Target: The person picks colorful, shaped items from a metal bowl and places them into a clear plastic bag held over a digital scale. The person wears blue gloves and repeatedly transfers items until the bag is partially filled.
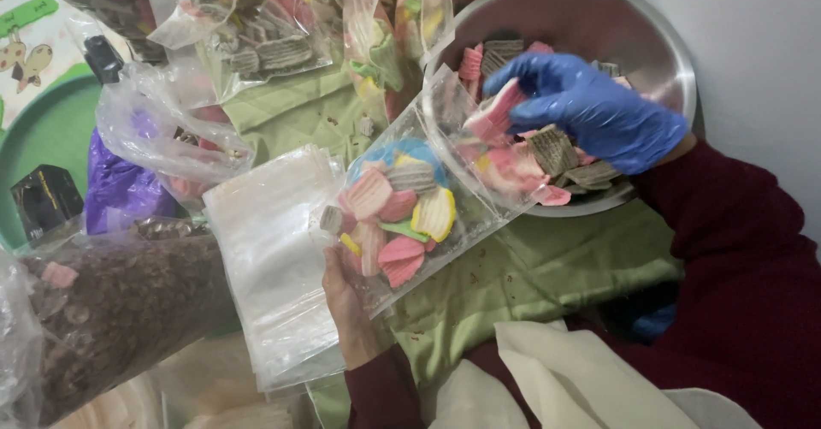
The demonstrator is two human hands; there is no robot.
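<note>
My left hand [349, 302] holds a small clear plastic bag [409, 207] from below; the bag is partly filled with ridged pink, yellow, green and brown candy pieces. My right hand [590, 108], in a blue glove, grips a pink ridged candy piece [496, 114] at the bag's open mouth. Behind it stands a large steel bowl [590, 18] holding more of the same candies.
A stack of empty clear bags [274, 266] lies left of the held bag on a green cloth [530, 266]. Filled candy bags [265, 27] lie at the back. A big bag of brown pieces [120, 309] sits at the left, beside a purple bag [124, 189].
</note>
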